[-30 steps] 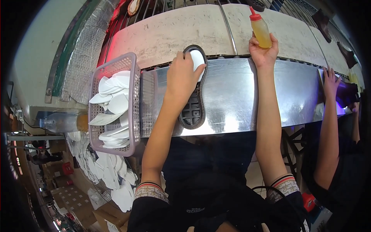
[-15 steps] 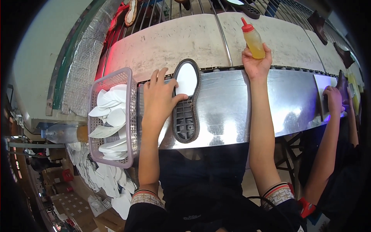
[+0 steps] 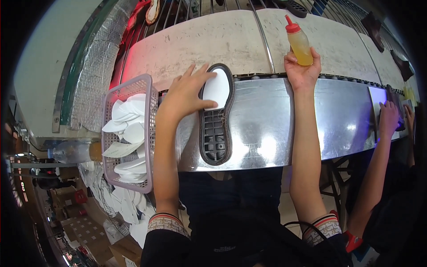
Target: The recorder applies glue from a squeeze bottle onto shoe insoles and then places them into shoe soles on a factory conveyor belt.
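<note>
A black shoe sole [image 3: 216,135] lies lengthwise on the shiny metal work surface [image 3: 271,124], with a white oval insert [image 3: 216,89] in its far end. My left hand [image 3: 187,93] rests with fingers spread on the sole's far left edge, thumb touching the white insert. My right hand [image 3: 302,73] grips a yellow squeeze bottle [image 3: 299,43] with a red nozzle, held upright past the far edge of the metal surface, over the pale conveyor belt [image 3: 209,42].
A lilac plastic basket [image 3: 126,133] of several white inserts stands left of the sole. A co-worker's arm and hand [image 3: 388,118] reach to a purple-lit spot at the right. Dark soles [image 3: 400,62] lie on the belt's far right. A plastic bottle [image 3: 73,151] lies at the left.
My left hand has slid left off the top of the white insert to the sole's edge, fingers spreading. The right hand with the bottle stays near the belt.
</note>
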{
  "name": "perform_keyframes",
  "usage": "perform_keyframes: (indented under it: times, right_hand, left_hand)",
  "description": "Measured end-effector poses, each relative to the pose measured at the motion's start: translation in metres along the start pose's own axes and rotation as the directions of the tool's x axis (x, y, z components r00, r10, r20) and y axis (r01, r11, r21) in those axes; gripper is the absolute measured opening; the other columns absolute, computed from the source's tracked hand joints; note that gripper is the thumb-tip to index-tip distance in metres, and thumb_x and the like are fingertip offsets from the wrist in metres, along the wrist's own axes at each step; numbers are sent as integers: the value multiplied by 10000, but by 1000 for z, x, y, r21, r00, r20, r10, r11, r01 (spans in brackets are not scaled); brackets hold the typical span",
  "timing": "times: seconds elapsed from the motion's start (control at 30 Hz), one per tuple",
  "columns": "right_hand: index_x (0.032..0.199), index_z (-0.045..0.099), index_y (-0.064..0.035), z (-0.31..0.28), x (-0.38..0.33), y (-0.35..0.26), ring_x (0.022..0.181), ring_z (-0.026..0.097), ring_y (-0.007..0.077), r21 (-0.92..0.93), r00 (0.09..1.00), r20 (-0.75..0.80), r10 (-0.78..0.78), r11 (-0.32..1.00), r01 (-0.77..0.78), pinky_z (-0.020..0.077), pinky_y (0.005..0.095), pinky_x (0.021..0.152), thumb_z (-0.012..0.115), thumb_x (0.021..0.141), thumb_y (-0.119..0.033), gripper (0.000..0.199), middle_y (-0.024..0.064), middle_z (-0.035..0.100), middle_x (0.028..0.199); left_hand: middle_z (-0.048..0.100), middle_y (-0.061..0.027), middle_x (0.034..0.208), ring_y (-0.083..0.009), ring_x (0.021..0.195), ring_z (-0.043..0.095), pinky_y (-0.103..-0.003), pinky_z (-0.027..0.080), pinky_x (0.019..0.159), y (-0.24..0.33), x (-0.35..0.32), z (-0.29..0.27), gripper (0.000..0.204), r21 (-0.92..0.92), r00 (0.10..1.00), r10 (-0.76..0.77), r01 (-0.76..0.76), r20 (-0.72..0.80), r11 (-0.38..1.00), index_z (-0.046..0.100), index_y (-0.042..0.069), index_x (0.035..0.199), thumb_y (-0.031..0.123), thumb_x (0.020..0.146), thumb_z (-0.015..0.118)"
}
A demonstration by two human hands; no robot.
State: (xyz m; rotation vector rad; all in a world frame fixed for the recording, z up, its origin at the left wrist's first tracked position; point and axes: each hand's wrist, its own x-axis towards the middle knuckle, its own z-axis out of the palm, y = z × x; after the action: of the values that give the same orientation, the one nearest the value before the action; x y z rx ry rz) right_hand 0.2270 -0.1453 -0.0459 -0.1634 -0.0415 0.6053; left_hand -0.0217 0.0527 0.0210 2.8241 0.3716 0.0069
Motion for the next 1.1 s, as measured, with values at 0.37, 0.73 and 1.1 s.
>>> perform_keyframes:
  times: [0.37,0.73,1.1]
  right_hand:
    - [1049,469,-51,4,3,1,665,382,149,-66,1000,13,-1,998,2,368,282,615,608,805,-257,349,71,475,890]
    - [987,496,-75,-1,-5,6,622,382,156,-66,999,36,25,998,-22,360,294,600,590,829,-268,267,47,484,834]
    - [975,495,-82,10,-6,0,614,387,156,-26,999,-41,2,1000,-3,355,288,586,596,821,-266,261,46,489,835]
  left_hand:
    - [266,-133,1513,-415,1374,250,-474,290,1096,-2,-10,8,698,-53,1000,-22,23,12,998,500,285,1342,238,697,763]
    - [522,-148,1322,-358,1151,519,-417,423,971,38,-55,29,381,-173,972,-99,62,-213,983,608,118,1201,316,876,591]
    - [533,-164,1269,-387,1122,498,-458,407,971,89,-79,73,532,-214,818,-243,150,-522,965,608,50,1187,250,712,739]
